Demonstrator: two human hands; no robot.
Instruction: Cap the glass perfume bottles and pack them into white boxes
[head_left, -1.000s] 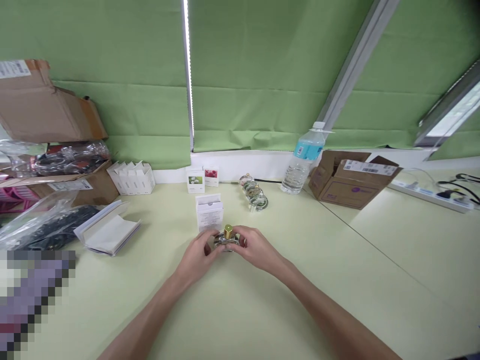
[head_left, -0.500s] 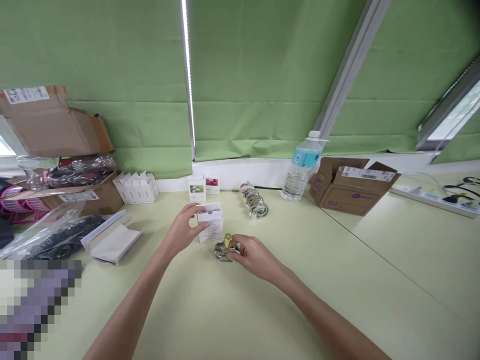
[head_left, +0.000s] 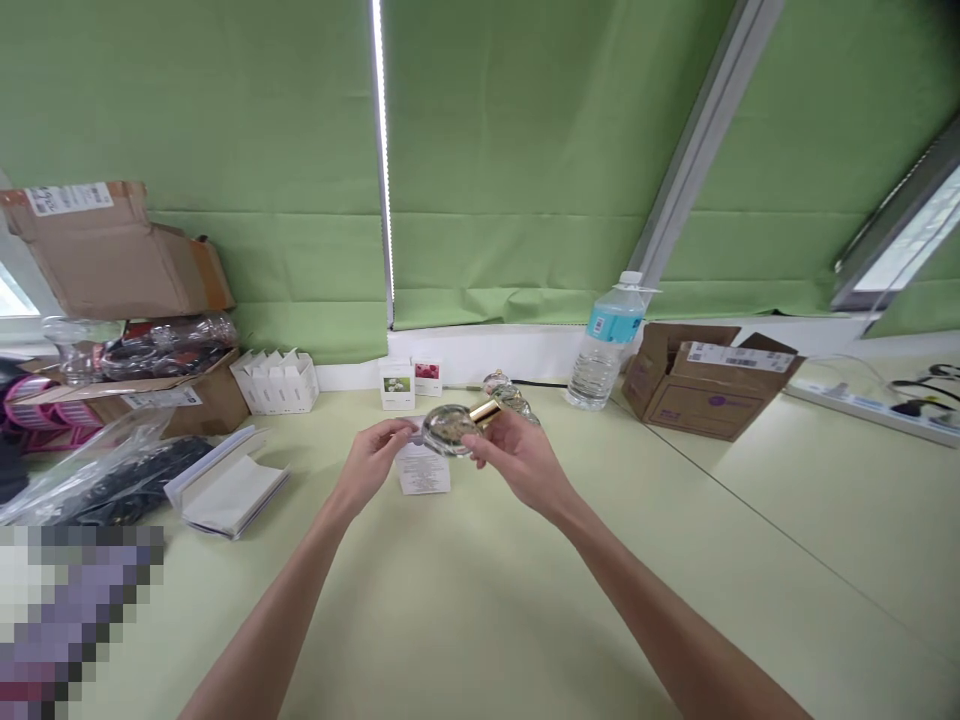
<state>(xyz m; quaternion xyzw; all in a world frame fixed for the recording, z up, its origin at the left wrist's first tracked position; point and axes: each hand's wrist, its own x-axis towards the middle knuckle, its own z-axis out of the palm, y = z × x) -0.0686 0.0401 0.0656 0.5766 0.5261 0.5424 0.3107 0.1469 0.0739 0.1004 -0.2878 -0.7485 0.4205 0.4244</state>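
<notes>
My right hand [head_left: 521, 455] is closed around a small round glass perfume bottle [head_left: 448, 430] with a gold cap [head_left: 484, 411]. It holds the bottle tilted on its side, cap toward the right, in front of the upper part of a small white carton [head_left: 424, 473]. My left hand [head_left: 373, 460] pinches the carton at its upper left edge. The carton stands upright on the table, printed text facing me; its top is partly hidden by the bottle. Behind my right hand, more glass bottles [head_left: 517, 400] stand in a row, partly covered by it.
Two small picture cartons [head_left: 397, 385] stand by the wall. Left are a white divided box [head_left: 277, 385], an unfolded white carton [head_left: 236, 492] and stacked brown boxes [head_left: 127, 265]. A water bottle [head_left: 606, 345] and an open cardboard box [head_left: 705, 390] stand right.
My right hand has lifted the perfume bottle off the table and tipped it over, up to the carton's top. My left hand has closed from spread fingers to a pinch on the carton's edge.
</notes>
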